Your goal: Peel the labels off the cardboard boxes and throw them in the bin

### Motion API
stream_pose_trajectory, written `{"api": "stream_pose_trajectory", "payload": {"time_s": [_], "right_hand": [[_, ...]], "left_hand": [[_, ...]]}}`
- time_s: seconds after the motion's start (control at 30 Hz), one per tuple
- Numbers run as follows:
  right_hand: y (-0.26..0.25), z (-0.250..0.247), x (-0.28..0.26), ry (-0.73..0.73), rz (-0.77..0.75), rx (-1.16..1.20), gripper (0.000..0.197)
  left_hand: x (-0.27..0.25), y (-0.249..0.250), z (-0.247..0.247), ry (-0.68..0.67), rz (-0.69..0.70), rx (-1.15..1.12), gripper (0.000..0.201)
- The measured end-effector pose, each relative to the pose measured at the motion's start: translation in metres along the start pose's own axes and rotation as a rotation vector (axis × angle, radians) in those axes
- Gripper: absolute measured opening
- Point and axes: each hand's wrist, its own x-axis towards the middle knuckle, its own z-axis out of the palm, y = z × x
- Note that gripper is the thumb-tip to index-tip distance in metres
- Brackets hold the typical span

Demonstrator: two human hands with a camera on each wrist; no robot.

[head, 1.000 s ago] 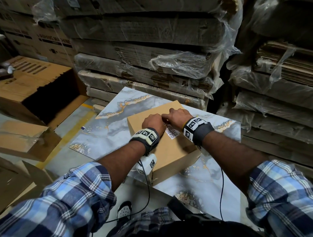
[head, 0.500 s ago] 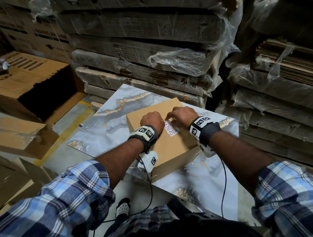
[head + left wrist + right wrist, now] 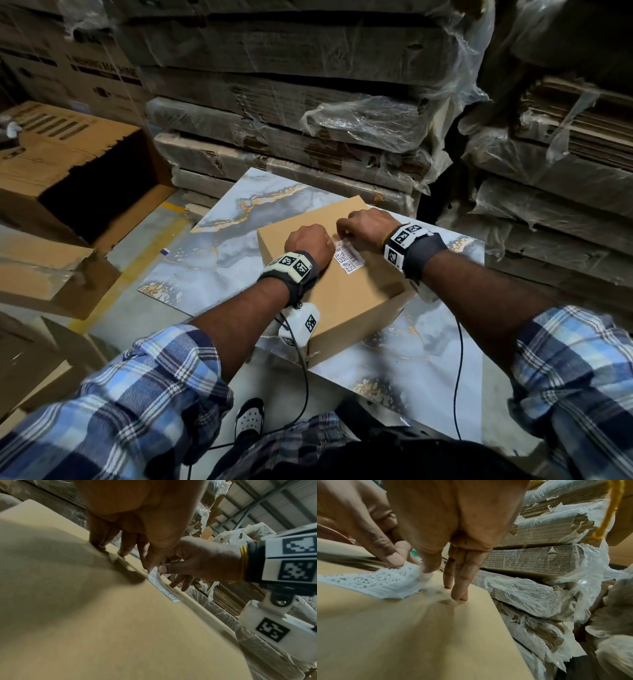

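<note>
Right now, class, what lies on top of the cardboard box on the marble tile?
On the cardboard box lies a white barcode label, its far end lifted and pinched by the right hand. The left hand presses fingertips on the lid. The hands hide the label's far end from above.

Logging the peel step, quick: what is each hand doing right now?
Left hand: fingertips pressing down on the box, gripping nothing.
Right hand: pinching the lifted end of the label.

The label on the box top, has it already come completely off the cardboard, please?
No, the label is lifted only at the end pinched by the right hand; the rest lies stuck on the box.
</note>
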Motion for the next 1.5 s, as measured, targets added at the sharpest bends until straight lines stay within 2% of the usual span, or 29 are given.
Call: {"api": "stream_pose_trajectory", "payload": {"time_s": [0.17,0.3,0.37,0.53,0.67,0.83,0.97,1.0,1.03,1.17,1.5], "right_hand": [[0.006,0.001,-0.005,-0.004,0.017,0.107,0.025],[0.012,0.001,-0.006,-0.026,0.035,0.227,0.050],[0.014,-0.002,-0.007,-0.051,0.021,0.213,0.054],[0.011,-0.004,-0.003,-0.146,0.037,0.032,0.040],[0.008,-0.003,-0.001,-0.156,0.069,0.028,0.037],[0.010,-0.003,-0.005,-0.200,0.126,0.088,0.044],[0.010,-0.004,-0.007,-0.227,0.130,0.115,0.042],[0.010,-0.005,-0.006,-0.235,0.126,0.116,0.041],[0.010,-0.006,-0.006,-0.245,0.122,0.108,0.041],[0.009,-0.008,-0.004,-0.261,0.095,0.075,0.038],[0.013,-0.012,-0.003,-0.272,0.141,0.213,0.036]], "left_hand": [[0.000,-0.002,-0.003,-0.013,0.019,-0.035,0.015],[-0.003,-0.005,-0.002,-0.009,0.046,-0.037,0.014],[-0.005,-0.007,-0.003,-0.003,0.067,-0.049,0.011],[-0.011,-0.008,-0.005,-0.004,0.110,-0.096,0.008],[-0.016,-0.012,-0.006,0.015,0.117,-0.142,0.010],[-0.023,-0.013,0.002,0.036,0.126,-0.165,0.029],[-0.022,-0.008,-0.002,0.035,0.077,-0.172,0.070],[-0.021,-0.007,-0.004,0.031,0.070,-0.168,0.071],[-0.021,-0.006,-0.007,0.019,0.077,-0.141,0.064],[-0.021,0.005,-0.013,-0.053,0.112,-0.031,0.016],[-0.009,0.005,-0.029,-0.169,0.142,-0.032,0.015]]}}
